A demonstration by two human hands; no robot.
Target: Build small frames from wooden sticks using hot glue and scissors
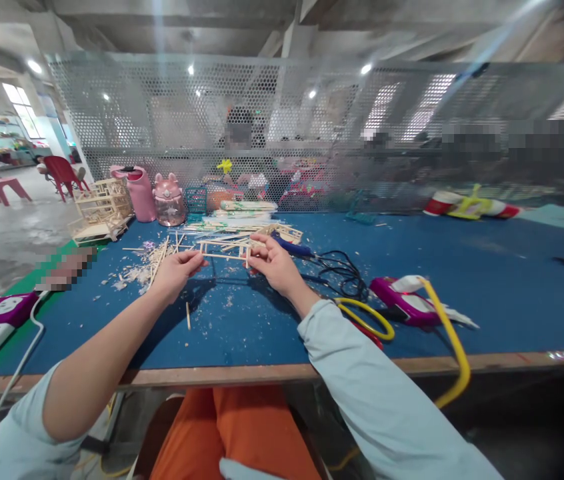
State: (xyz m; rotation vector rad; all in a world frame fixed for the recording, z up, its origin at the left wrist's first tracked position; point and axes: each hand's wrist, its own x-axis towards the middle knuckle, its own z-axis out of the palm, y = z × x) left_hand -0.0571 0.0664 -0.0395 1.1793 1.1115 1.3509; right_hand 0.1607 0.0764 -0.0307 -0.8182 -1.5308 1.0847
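- Across the upper half of the frame, behind everything on the work surface, to be seen: a perforated metal screen [162,120].
- Below, from left to right, spread out: a blue table top [427,260], with white crumbs [135,275] scattered mostly left of centre.
- At the left, near the far edge, standing: a bigger stick structure [102,203], beside a pink bottle [142,197].
- At upper centre of the table, lying in a heap: bundles of thin sticks [247,215].
- Right of centre, placed near the right hand [278,263]: a blue-handled tool [292,247], close to a coiled black cord [345,270].
- In the centre, held up above the table between both hands: a small stick frame [225,256]. Clamped at its left end between thumb and fingers of the left hand [178,272]; pinched at its right end by the right.
- As judged, in hand now: steadying and checking, or adjusting, the joined pieces. For the next move, needed: light, even pressure at both ends, without twisting the thin joints.
- Below centre, lying apart from the heap: one loose stick [189,315]. Too small to tell: any glue on the joints.
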